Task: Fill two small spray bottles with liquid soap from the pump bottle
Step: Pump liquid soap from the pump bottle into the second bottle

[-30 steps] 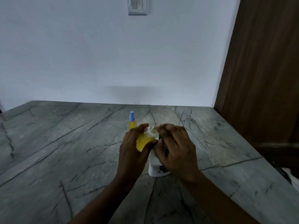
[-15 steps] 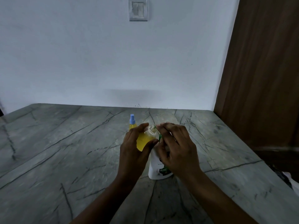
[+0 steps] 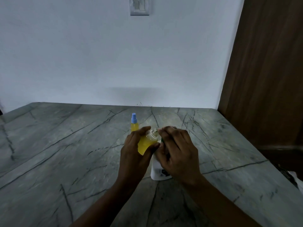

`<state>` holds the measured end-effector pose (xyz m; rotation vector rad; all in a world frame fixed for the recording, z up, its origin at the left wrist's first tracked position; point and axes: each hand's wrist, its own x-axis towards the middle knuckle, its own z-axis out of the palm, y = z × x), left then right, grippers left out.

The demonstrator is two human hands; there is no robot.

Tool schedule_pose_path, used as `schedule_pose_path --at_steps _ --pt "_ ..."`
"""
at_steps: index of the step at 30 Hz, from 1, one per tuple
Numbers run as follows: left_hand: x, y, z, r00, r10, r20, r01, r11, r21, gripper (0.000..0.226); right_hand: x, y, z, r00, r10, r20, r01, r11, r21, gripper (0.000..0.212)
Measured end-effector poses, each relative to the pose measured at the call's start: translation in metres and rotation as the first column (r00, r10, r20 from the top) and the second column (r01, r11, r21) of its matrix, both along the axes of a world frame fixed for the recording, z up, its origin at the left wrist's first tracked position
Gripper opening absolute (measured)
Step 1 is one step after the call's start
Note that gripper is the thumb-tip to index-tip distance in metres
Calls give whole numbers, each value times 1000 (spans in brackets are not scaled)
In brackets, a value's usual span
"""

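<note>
Holding an uncapped spray bottle (image 3: 146,141) tilted up against the top of the pump bottle (image 3: 158,169), both hands busy.

Left hand (image 3: 133,154) is wrapping around the open spray bottle, thumb on one side and fingers on the other, and it's looking about two-thirds full of yellow soap with the clear threaded neck sticking out. Right hand (image 3: 177,154) is curling over the head of the white pump bottle, which is standing on the grey marble tabletop (image 3: 65,161); can't tell exactly what the fingers are pressing, they're covering it. Second spray bottle (image 3: 134,124), blue cap on and yellow inside, is standing upright just behind the left hand.
</note>
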<state>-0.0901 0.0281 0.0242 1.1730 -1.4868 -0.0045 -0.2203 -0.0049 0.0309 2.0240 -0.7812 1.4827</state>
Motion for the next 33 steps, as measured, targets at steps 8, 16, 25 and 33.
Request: schedule_pose_path --at_steps 8,16,25,33 --pt "-2 1 4 1000 -12 -23 12 1000 0 47 -3 0 7 999 -14 -37 13 1000 -17 34" --pt "-6 2 10 999 -9 -43 9 1000 -1 47 -8 0 16 996 20 -92 -25 999 -46 45" --pt "-3 0 8 999 -5 -36 4 1000 -13 48 -6 -1 13 998 35 -50 -36 999 -20 46" --pt "0 0 1 1000 -3 -13 3 1000 2 54 -4 3 6 1000 16 -22 -15 1000 19 32"
